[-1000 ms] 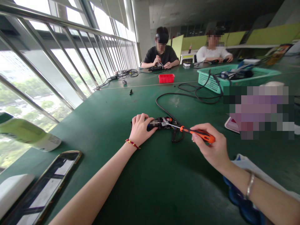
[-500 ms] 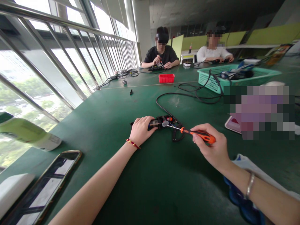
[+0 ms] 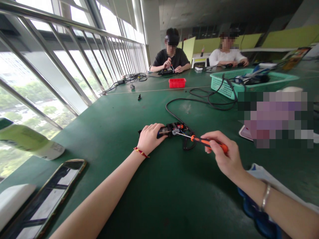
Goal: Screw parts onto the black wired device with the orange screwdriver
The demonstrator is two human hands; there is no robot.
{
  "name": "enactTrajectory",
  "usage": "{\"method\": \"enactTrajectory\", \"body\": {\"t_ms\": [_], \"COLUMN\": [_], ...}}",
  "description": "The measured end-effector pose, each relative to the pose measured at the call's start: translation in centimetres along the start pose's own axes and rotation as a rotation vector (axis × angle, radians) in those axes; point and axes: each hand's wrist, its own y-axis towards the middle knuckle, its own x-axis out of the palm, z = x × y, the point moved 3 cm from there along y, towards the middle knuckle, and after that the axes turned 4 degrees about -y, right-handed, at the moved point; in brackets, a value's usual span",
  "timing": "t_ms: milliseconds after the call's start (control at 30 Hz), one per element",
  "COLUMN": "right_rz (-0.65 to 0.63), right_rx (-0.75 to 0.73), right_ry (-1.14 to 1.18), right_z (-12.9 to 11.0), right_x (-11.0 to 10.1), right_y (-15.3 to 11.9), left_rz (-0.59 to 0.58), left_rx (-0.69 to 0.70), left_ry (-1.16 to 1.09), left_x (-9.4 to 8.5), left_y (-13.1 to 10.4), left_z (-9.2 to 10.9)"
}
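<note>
My left hand [image 3: 151,138] is wrapped over the left part of an opened black corded device [image 3: 170,129] and presses it to the green table [image 3: 159,186]. Small coloured wires and a grey part show at the device's right end, beside a black loop-shaped piece [image 3: 188,143]. In my right hand [image 3: 225,151] is an orange and black screwdriver [image 3: 206,142], slanted down to the left. Its thin shaft reaches the grey part; whether the tip sits in a screw is too small to tell. My left palm hides part of the device.
A black cable [image 3: 171,103] curves back toward a teal basket [image 3: 254,84] of tools. Beyond the device are a red bin [image 3: 177,83] and a small black part [image 3: 139,97]. A phone [image 3: 50,199] and bottle [image 3: 27,139] lie left. Two people [image 3: 171,54] sit opposite.
My right hand's fingers have shifted round the screwdriver handle, the thumb now higher across it. The handle has moved slightly left. My left hand and the device look unmoved.
</note>
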Motion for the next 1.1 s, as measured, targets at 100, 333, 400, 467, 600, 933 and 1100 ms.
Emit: {"method": "enactTrajectory", "body": {"t_ms": [100, 333, 400, 467, 600, 933, 1100], "right_rz": [0.031, 0.252, 0.242, 0.23, 0.154, 0.186, 0.221], "right_rx": [-0.051, -0.357, -0.4, -0.438, -0.449, -0.499, -0.454], "right_ry": [-0.066, -0.119, -0.132, -0.19, -0.256, -0.249, -0.219], "right_z": [-0.2, -1.1, -1.2, -1.4, -1.6, -1.9, -1.8], "right_x": [-0.2, -0.3, -0.2, -0.2, -0.2, -0.3, -0.4], "right_y": [-0.2, -0.5, -0.4, -0.4, -0.3, -0.3, -0.2], "left_rz": [-0.007, -0.012, -0.004, 0.005, 0.005, -0.002, -0.017], "left_rx": [0.024, 0.064, 0.065, 0.071, 0.079, 0.117, 0.112], "left_ry": [0.0, -0.026, -0.027, -0.026, -0.027, -0.046, -0.045], "left_x": [0.0, 0.2, 0.1, 0.0, -0.1, 0.2, 0.2], "left_y": [0.0, -0.1, -0.1, -0.2, -0.2, -0.2, -0.1], "left_z": [-0.1, 0.0, 0.1, 0.2, 0.3, 0.4, 0.4]}}
